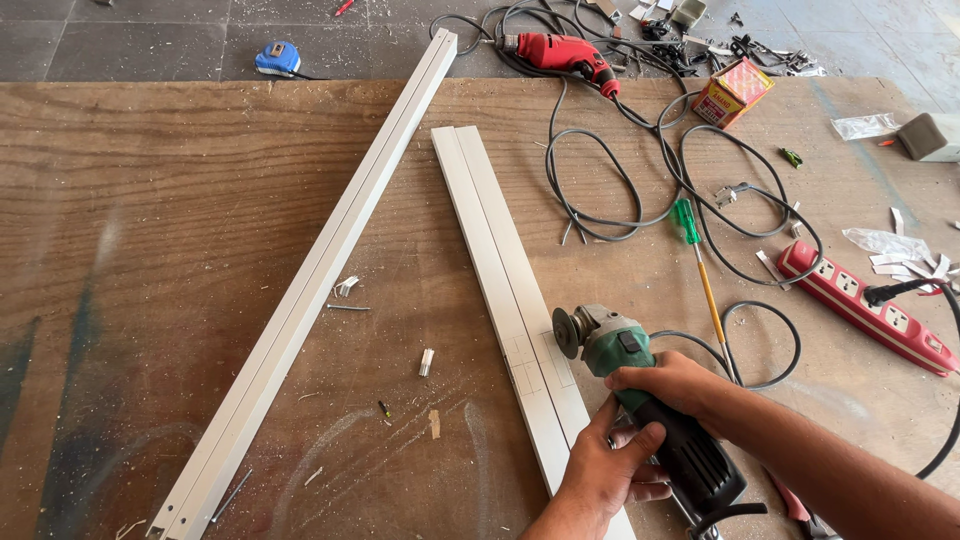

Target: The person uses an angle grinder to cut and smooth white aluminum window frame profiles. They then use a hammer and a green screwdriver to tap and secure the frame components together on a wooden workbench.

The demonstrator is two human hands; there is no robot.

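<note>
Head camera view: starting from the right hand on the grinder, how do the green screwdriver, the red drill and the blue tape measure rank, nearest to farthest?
Measured from the right hand, which grips the green angle grinder:
1. Green screwdriver, just above the hand, lying on the wooden board.
2. Red drill, far up at the board's top edge, among the cables.
3. Blue tape measure, on the floor at the upper left, farthest off.

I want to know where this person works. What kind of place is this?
Probably a workshop or building site. Both hands, left hand and right hand, hold a green grinder over a white metal strip on a dusty wooden board, with a red drill nearby.
</note>
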